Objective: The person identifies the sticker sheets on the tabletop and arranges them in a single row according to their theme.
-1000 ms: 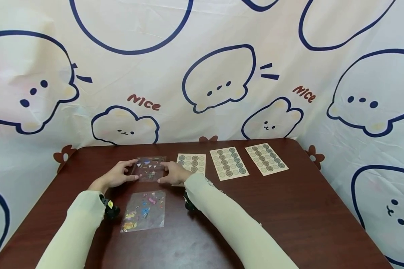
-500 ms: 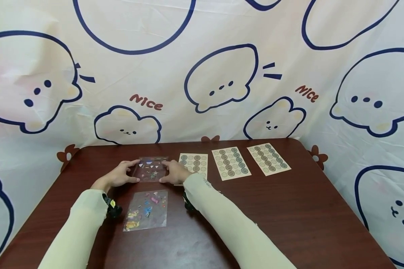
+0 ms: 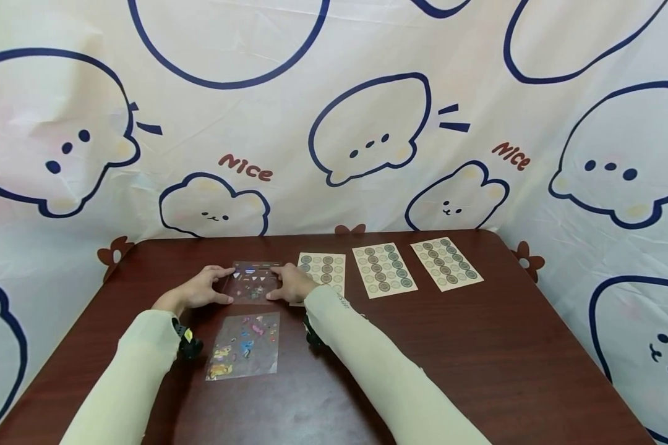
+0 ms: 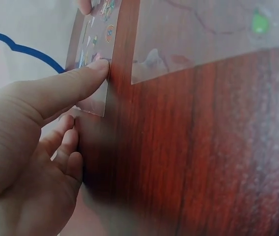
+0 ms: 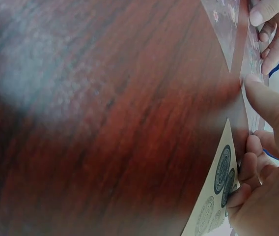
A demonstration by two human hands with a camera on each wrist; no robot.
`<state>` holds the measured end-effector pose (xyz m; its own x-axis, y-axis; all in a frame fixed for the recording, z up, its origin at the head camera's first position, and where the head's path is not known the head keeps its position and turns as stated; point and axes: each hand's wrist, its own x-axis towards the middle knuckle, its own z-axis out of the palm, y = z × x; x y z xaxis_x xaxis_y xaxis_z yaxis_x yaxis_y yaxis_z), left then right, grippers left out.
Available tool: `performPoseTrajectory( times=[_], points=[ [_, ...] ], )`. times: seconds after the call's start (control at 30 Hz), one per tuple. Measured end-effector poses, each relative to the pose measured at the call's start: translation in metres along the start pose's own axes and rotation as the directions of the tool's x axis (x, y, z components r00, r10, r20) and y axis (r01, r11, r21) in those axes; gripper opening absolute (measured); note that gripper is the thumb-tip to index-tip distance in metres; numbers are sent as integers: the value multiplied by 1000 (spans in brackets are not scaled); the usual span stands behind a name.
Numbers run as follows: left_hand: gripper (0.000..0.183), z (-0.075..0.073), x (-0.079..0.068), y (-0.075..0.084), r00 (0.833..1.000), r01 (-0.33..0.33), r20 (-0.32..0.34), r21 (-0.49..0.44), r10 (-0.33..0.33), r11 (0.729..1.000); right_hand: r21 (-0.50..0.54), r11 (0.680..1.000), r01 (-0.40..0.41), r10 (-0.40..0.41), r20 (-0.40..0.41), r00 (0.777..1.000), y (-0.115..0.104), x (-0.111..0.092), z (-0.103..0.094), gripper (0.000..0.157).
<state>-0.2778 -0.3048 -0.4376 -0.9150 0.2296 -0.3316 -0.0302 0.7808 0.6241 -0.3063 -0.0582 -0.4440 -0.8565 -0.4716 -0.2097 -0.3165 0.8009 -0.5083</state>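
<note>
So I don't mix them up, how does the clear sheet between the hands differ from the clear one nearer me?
The far sheet has the left hand and right hand touching it; the near sheet lies untouched. The far sheet shows small white triangles; the near sheet has yellow figures in its lower left corner. Both are see-through and rectangular.

Two clear sticker sheets (image 3: 254,287) are lying nearer the counter's (image 3: 479,346) left edge. Three cream sheets (image 3: 385,272) of round designs are lining its far edge, one nearing the far right corner. Two red "Nice" words (image 3: 245,167) are showing behind.
</note>
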Motion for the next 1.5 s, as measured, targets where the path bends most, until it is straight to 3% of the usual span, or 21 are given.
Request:
performPoseTrajectory(
  times=[0.53,0.77,1.27,1.5],
  points=[
    [82,5,2,3,999,-11,-40,18,12,1000,12,999,-34,34,-2,999,-1,1,0,69],
    [78,5,3,2,996,-83,-33,30,84,996,11,999,-48,48,-18,999,-1,3,4,67],
    [73,9,6,6,995,-63,-70,61,68,996,3,997,-72,72,-51,996,-4,2,0,60],
    [72,8,3,8,996,-52,-74,64,57,997,-20,999,-36,34,-70,997,-8,0,1,58]
  ],
)
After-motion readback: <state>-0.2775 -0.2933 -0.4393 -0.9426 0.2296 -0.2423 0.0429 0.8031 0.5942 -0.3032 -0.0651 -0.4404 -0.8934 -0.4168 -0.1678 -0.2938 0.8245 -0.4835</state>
